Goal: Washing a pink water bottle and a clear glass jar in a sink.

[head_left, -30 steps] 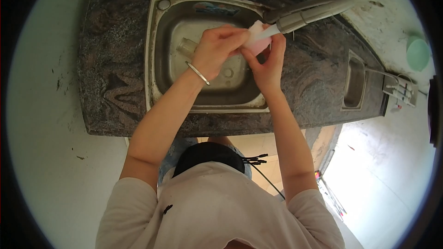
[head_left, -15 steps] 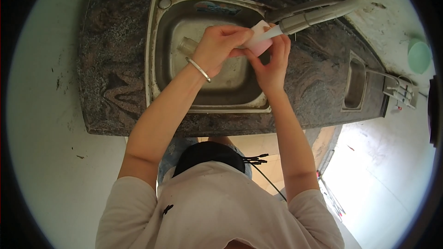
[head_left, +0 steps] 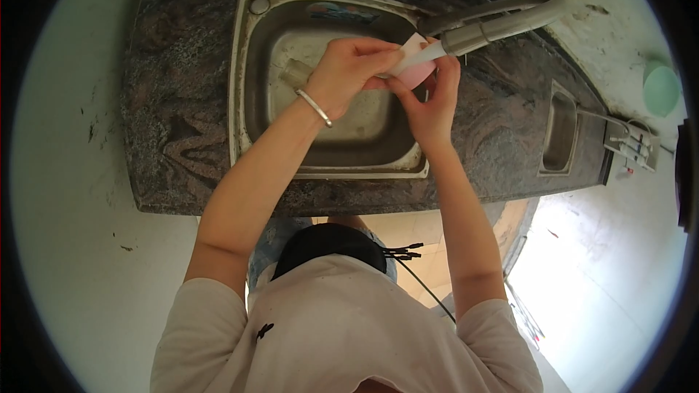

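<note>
I judge this step as rinsing; the next move calls for a steady pinch. On my feed I count one dark marbled stone counter (head_left: pixel 182 87), one large rectangular steel sink (head_left: pixel 238 102), one curved silver metal tap (head_left: pixel 470 36) at its two o'clock, two bare hands, left hand (head_left: pixel 342 76) and right hand (head_left: pixel 431 113), both clamped on one flat pink piece (head_left: pixel 419 75), cloth or sponge I can't tell, at three o'clock, and one clear cylindrical jar (head_left: pixel 295 73) at nine.

Your left forearm (head_left: pixel 253 175) slanted up and right; your right forearm (head_left: pixel 466 211) ran near-upright. Left hand (head_left: pixel 341 74) pinched, back up; right hand (head_left: pixel 432 108) curled opposite, fingers bent.
</note>
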Motion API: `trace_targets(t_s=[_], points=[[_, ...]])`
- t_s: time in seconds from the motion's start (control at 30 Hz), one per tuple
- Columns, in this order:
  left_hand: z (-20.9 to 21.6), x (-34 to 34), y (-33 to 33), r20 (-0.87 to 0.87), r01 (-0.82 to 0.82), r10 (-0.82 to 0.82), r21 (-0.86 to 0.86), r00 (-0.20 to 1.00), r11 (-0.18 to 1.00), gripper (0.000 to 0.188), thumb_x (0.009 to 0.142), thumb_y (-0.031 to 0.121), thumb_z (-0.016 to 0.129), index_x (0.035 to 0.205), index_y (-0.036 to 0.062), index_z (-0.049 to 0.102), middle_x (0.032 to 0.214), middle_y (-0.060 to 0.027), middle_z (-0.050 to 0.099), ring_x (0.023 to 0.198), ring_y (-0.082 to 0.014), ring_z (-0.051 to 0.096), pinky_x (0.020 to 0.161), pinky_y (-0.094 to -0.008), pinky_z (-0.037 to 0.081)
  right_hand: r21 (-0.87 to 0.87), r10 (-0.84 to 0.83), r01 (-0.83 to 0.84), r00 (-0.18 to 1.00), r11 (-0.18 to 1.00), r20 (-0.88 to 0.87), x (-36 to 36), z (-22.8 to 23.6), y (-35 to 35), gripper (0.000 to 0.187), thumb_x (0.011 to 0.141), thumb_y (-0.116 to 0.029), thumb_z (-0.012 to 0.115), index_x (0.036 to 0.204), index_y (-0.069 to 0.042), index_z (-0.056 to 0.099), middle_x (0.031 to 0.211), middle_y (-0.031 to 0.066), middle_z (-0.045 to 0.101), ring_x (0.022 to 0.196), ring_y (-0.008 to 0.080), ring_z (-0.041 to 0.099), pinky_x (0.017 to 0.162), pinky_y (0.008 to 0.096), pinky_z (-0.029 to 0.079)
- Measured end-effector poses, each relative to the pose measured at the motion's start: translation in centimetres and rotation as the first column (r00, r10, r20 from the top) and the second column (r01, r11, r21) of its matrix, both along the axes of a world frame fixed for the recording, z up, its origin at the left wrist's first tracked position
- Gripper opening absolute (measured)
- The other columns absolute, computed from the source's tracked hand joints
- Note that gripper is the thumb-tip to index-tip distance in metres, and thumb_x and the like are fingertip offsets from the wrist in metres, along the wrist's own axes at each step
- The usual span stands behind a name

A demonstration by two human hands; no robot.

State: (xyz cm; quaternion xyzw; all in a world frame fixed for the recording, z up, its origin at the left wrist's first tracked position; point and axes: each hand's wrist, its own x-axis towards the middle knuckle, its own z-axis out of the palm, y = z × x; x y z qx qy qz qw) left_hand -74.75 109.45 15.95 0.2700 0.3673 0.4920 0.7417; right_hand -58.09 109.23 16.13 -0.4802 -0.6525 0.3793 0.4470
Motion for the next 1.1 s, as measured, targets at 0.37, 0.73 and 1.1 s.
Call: trace_targets(t_s=[0.37,0.73,1.1], points=[[0.6,0.8,-0.8,-0.008,-0.061,0.061,0.047,0.998,0.997,0.024,0.088,0.009,0.06,0.11,-0.0011,0.063,0.09,-0.0051,0.062,0.085,-0.0119,0.06,0.074,-0.0254,0.053,0.009,-0.049,0.048,0.998,0.999,0.034,0.1,0.2,0.1,0.062,0.067,-0.002,0.078,0.12,-0.006,0.046,0.121,0.0103,0.043,0.113,0.0233,0.049,0.087,0.0355,0.048],[-0.9,-0.5,-0.8,-0.296,0.01,0.093,0.328,0.951,0.945,0.02,0.086,0.005,0.061,0.104,-0.0039,0.065,0.089,-0.0065,0.064,0.087,-0.015,0.063,0.077,-0.026,0.055,-0.317,0.037,-0.105,0.976,0.943,-0.213,-0.5,2.0,0.1,0.061,0.079,-0.009,0.072,0.13,-0.005,0.039,0.121,0.0072,0.05,0.11,0.0178,0.051,0.092,0.0313,0.046],[0.3,0.0,-0.8,-0.023,-0.078,0.077,-0.054,0.997,0.995,0.025,0.088,0.012,0.062,0.106,-0.0043,0.063,0.091,-0.006,0.063,0.088,-0.0162,0.063,0.076,-0.0329,0.059,-0.022,0.046,-0.043,0.979,0.999,0.197,-0.8,2.0,0.2,0.063,0.073,-0.006,0.076,0.126,-0.003,0.043,0.123,0.0098,0.047,0.113,0.0198,0.05,0.088,0.0322,0.048]])
